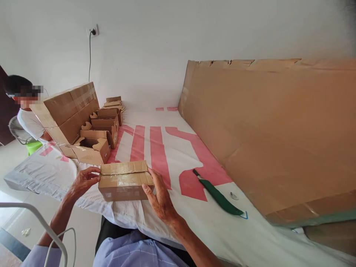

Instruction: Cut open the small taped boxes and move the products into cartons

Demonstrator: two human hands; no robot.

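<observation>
A small brown cardboard box (122, 191) sits near the table's front edge, its top flaps closed and clear tape shining along the seam. At its left end, my left hand (83, 182) grips the side with thumb and fingers. My right hand (161, 196) clasps the opposite end, thumb on the near side and fingers behind. The box is held between both hands. Just beyond it stands an open cardboard box (96, 152) with a curved cut-out in its wall.
More open boxes (104, 128) line up behind, beside a stack of closed boxes (69, 111). A large cardboard carton (264, 129) fills the right. A green knife-shaped tool (219, 196) lies on the red-and-white cloth (158, 148). Another person (30, 118) sits at left.
</observation>
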